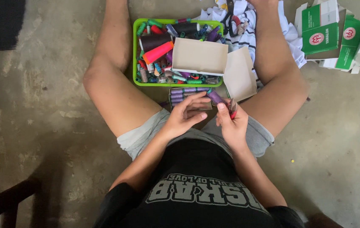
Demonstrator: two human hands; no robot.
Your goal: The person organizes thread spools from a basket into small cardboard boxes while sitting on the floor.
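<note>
Here a purple spool (215, 97) sits pinched between the fingertips of both hands, just above the person's lap. The right hand (232, 123) is curled closed around its lower end, thumb pressed up against it, and something small and red (233, 114) shows inside that same fist; what it is cannot be told. The left hand (185, 114) is half open, palm turned up, its fingers stretched across to touch the spool's upper end.

Just beyond the fingertips lies a flat box of purple spools (184, 93), laid in rows. Farther out from the hands stands a green tray (135, 50) heaped with mixed spools, among them 1 bright pink spool (157, 52) and 1 dark one. An open cardboard box (200, 56) rests on the tray's right part, its lid flap (239, 74) hanging toward the right hand. Beyond the right knee lies striped white cloth (247, 21), and well off to the right, green and white cartons (330, 31) on the concrete floor (40, 105).
</note>
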